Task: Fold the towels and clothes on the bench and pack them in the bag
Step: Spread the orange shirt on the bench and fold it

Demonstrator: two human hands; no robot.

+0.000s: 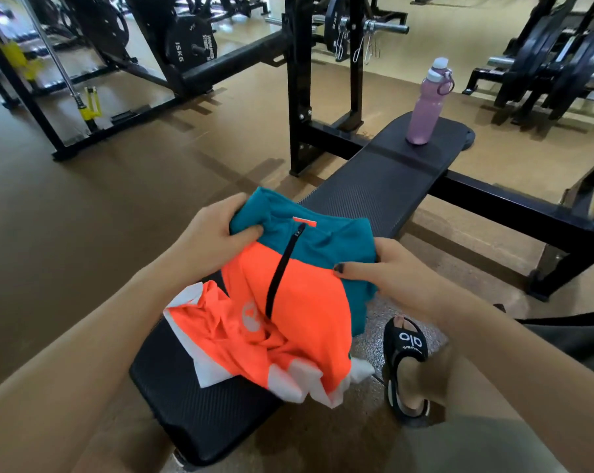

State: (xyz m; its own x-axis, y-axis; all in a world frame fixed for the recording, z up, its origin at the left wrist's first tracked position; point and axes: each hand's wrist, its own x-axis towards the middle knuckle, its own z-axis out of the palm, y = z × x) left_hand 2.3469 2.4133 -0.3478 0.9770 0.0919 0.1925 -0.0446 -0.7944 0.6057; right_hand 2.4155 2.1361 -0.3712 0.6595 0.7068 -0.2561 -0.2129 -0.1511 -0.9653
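Note:
An orange, teal and white zip-neck sports shirt (299, 302) lies partly bunched over the near half of the black padded bench (374, 196), its front facing up. My left hand (213, 237) grips the teal shoulder on the left side. My right hand (387, 271) pinches the teal fabric at the right edge. The white hem hangs loose toward me. No bag or towel is in view.
A pink water bottle (425, 107) stands upright at the bench's far end. The black rack frame (299, 97) with weight plates rises behind the bench on the left. My foot in a black sandal (408, 367) rests on the floor right of the bench. More machines stand at the back.

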